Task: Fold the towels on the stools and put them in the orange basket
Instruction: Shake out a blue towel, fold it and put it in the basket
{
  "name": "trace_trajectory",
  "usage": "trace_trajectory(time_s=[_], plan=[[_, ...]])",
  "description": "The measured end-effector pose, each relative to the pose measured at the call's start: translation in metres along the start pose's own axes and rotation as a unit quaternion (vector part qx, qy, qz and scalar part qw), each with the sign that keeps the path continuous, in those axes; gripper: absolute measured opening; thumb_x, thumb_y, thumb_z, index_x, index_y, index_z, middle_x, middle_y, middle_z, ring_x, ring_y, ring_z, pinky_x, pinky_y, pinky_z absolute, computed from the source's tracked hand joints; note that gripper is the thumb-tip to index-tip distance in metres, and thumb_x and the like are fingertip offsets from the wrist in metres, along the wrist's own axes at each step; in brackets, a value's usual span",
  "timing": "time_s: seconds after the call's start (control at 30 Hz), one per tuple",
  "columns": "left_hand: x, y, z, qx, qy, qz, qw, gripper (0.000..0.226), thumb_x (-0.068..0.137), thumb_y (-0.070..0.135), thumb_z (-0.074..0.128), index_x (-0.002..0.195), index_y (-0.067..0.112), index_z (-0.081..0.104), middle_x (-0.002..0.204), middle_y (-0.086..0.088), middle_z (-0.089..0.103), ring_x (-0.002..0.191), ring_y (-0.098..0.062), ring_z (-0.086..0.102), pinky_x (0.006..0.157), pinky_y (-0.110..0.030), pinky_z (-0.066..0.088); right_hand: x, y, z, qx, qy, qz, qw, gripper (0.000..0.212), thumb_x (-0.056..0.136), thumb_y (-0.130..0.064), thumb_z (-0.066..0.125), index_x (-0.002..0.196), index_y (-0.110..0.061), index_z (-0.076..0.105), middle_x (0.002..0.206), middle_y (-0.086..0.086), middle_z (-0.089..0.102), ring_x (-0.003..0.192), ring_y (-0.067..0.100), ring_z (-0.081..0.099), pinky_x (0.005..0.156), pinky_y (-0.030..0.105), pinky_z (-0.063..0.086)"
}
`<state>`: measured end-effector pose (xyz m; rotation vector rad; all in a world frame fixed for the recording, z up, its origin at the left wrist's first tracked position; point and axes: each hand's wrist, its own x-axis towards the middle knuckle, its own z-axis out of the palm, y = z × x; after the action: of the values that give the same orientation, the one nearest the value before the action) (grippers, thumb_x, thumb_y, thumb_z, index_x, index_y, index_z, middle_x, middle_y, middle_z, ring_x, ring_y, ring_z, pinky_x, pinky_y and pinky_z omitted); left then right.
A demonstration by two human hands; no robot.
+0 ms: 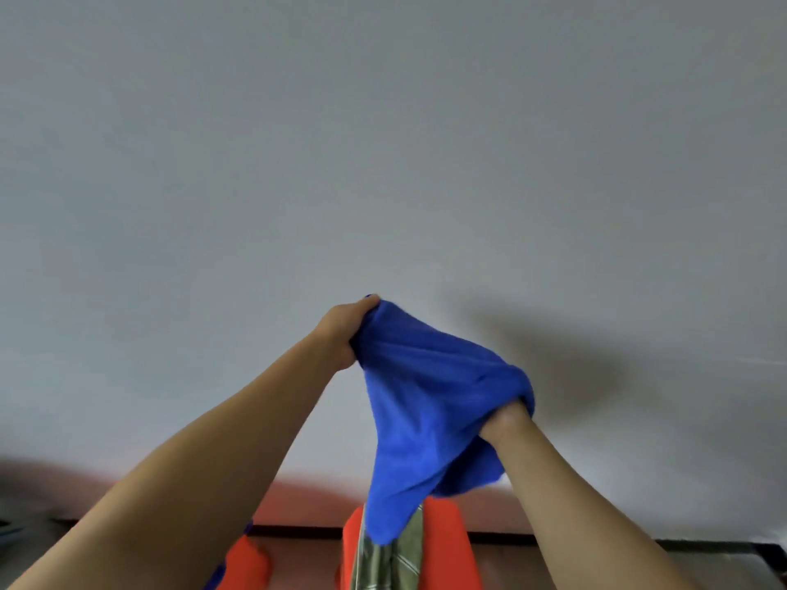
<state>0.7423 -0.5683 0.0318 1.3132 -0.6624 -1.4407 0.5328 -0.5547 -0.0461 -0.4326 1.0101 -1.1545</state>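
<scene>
Plain grey-white wall (383, 142) filled the view, dark baseboard (596, 540) below. Left hand (343, 330) and right hand (504, 421) each clenched the soft blue towel (426, 398) — raised above an orange stool (447, 542) bearing green striped cloth (392, 559).

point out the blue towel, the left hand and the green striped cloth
blue towel (426, 402): head view, middle of the hanging cloth
left hand (343, 330): head view, back of the hand
green striped cloth (389, 566): head view, folds below the towel
</scene>
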Motion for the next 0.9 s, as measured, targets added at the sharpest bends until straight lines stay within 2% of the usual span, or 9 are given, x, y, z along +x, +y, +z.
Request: trace_trajectory(time_s=[0.1,0.23,0.37,0.43,0.53,0.6,0.7,0.77,0.9], plan=[[0.007,-0.003,-0.031,-0.050,0.041,-0.037,0.997,0.016,0.088,0.023,0.064,0.083,0.008,0.062,0.082,-0.006,0.064,0.074,-0.019,0.061,0.065,-0.031,0.051,-0.009,-0.012,0.000,0.020,-0.046,0.000,0.999,0.025,0.094,-0.025,0.038,0.083,-0.013,0.057,0.066,0.006,0.068,0.072,0.019,0.062,0.065,0.029,0.046],[0.009,-0.005,-0.050,-0.130,-0.050,-0.031,0.990,0.010,0.091,0.014,0.056,0.089,0.006,0.061,0.085,-0.006,0.063,0.080,-0.019,0.061,0.073,-0.031,0.050,-0.007,-0.031,-0.006,0.071,-0.128,-0.062,0.987,0.028,0.089,-0.036,0.048,0.089,-0.016,0.069,0.086,0.005,0.071,0.082,0.020,0.070,0.076,0.030,0.053],[0.007,-0.012,-0.054,-0.104,-0.132,0.000,0.986,0.012,0.092,0.007,0.051,0.086,0.009,0.061,0.081,-0.003,0.064,0.078,-0.014,0.064,0.073,-0.027,0.052,-0.011,-0.057,0.000,0.055,-0.127,-0.089,0.986,0.031,0.092,-0.035,0.050,0.094,-0.013,0.072,0.095,0.008,0.074,0.090,0.020,0.071,0.075,0.029,0.057],[0.008,-0.012,-0.055,-0.066,-0.105,-0.003,0.992,0.016,0.096,0.013,0.050,0.092,0.008,0.064,0.084,-0.003,0.069,0.082,-0.015,0.066,0.069,-0.026,0.054,-0.011,-0.072,0.006,0.045,-0.084,-0.094,0.991,0.027,0.093,-0.030,0.049,0.091,-0.011,0.068,0.091,0.008,0.072,0.085,0.020,0.069,0.074,0.027,0.056],[0.011,-0.003,-0.060,-0.006,-0.020,0.025,0.999,0.017,0.096,0.019,0.052,0.094,0.008,0.063,0.094,-0.003,0.066,0.085,-0.015,0.063,0.066,-0.027,0.050,-0.009,-0.094,0.001,0.041,0.031,-0.086,0.995,0.019,0.090,-0.022,0.055,0.073,-0.015,0.058,0.066,0.003,0.064,0.062,0.016,0.063,0.062,0.027,0.052],[0.012,0.005,-0.064,0.030,0.026,0.045,0.998,0.015,0.094,0.021,0.056,0.090,0.008,0.063,0.095,-0.003,0.063,0.083,-0.015,0.061,0.064,-0.028,0.050,-0.009,-0.105,-0.008,0.028,0.070,-0.095,0.993,0.018,0.091,-0.021,0.057,0.074,-0.014,0.057,0.055,0.001,0.066,0.051,0.014,0.064,0.056,0.026,0.052],[0.013,0.016,-0.069,0.075,0.070,0.070,0.992,0.020,0.089,0.027,0.063,0.081,0.010,0.062,0.086,-0.003,0.058,0.076,-0.017,0.057,0.069,-0.030,0.051,-0.007,-0.115,-0.018,-0.019,0.064,-0.142,0.988,0.006,0.091,-0.016,0.058,0.087,-0.018,0.061,0.077,0.000,0.069,0.068,0.013,0.066,0.061,0.027,0.053],[0.015,0.023,-0.075,0.084,0.089,0.083,0.989,0.020,0.087,0.029,0.065,0.081,0.011,0.062,0.088,-0.004,0.057,0.081,-0.020,0.056,0.074,-0.033,0.050,-0.007,-0.119,-0.018,-0.074,0.052,-0.177,0.980,0.009,0.091,-0.014,0.059,0.089,-0.022,0.064,0.087,-0.001,0.067,0.076,0.013,0.064,0.065,0.028,0.051],[0.019,0.033,-0.086,0.123,0.127,0.097,0.980,0.021,0.092,0.029,0.058,0.090,0.008,0.060,0.102,-0.009,0.058,0.094,-0.026,0.057,0.080,-0.036,0.050,-0.009,-0.123,-0.014,-0.171,0.046,-0.211,0.961,0.009,0.088,-0.015,0.062,0.081,-0.018,0.066,0.081,0.001,0.068,0.074,0.015,0.063,0.069,0.029,0.051]])
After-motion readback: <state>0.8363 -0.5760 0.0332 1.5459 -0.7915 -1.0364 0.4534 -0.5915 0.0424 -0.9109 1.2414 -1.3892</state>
